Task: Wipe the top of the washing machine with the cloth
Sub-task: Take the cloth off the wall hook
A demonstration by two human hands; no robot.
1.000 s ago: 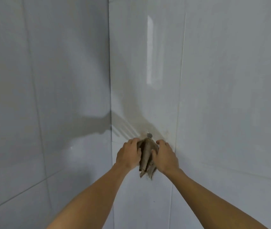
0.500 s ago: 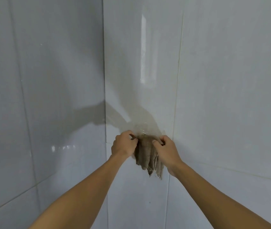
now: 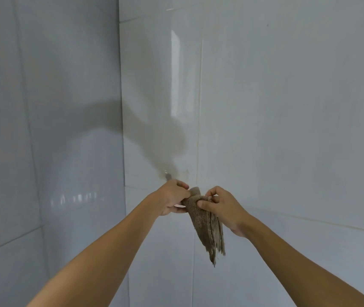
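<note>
From the head camera, you are facing an inside corner of a room clad in large, glossy, pale tiles. The corner seam runs down the left part of the view, with the left wall (image 3: 43, 129) in shadow and the right wall (image 3: 287, 107) brighter, carrying a tall streak of reflected light.

Both of your bare forearms reach up from the bottom edge and meet just right of that corner seam, in front of the right wall.

Your left hand (image 3: 170, 201) is curled, its fingers pinching the upper left end of the cloth (image 3: 207, 227). Your right hand (image 3: 223, 207) is also curled, thumb and fingertips gripping the cloth's top edge on the right side. The two hands sit just beside each other with the bunched top of the cloth between them.

The cloth is a coarse, tan-brown rag. It hangs down from your hands in folded layers, narrowing to a frayed, ragged tip below your right wrist. It hangs in the air, in front of the wall.

Just above your left hand, a small metal stub (image 3: 168, 175) sticks out of the right wall; what it is cannot be told. Your arms' shadow falls across both walls above the hands.
</note>
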